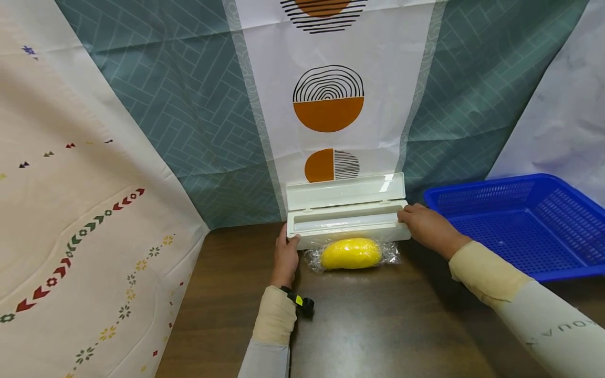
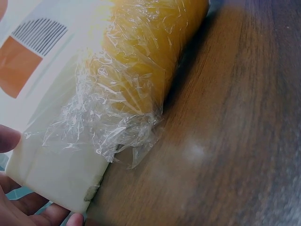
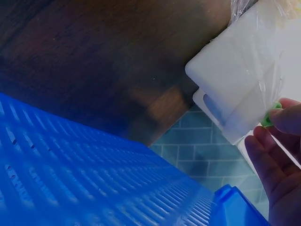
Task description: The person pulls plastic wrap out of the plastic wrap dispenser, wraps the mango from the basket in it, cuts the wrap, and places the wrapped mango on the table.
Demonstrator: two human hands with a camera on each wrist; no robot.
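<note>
A white cling film dispenser (image 1: pixel 302 242) lies on the table against the backdrop, its lid (image 1: pixel 345 192) raised and a pale roll (image 1: pixel 347 221) inside. My left hand (image 1: pixel 285 261) grips its left end, thumb in front and fingers behind, as the left wrist view also shows. At the right end, my right hand (image 1: pixel 427 227) pinches a small green slider (image 3: pixel 271 116) between thumb and fingertips. Thin clear film stretches over the box beside it. In front lies a rounded yellow item (image 1: pixel 351 253) wrapped in crinkled clear film (image 2: pixel 127 127); its kind is hidden under the wrap.
A blue perforated plastic basket (image 1: pixel 524 231) stands to the right, close to my right forearm. The brown wooden table (image 1: pixel 359 320) spreads toward me. Patterned cloth (image 1: pixel 217 131) hangs behind, and a cream embroidered cloth (image 1: pixel 104 252) covers the left side.
</note>
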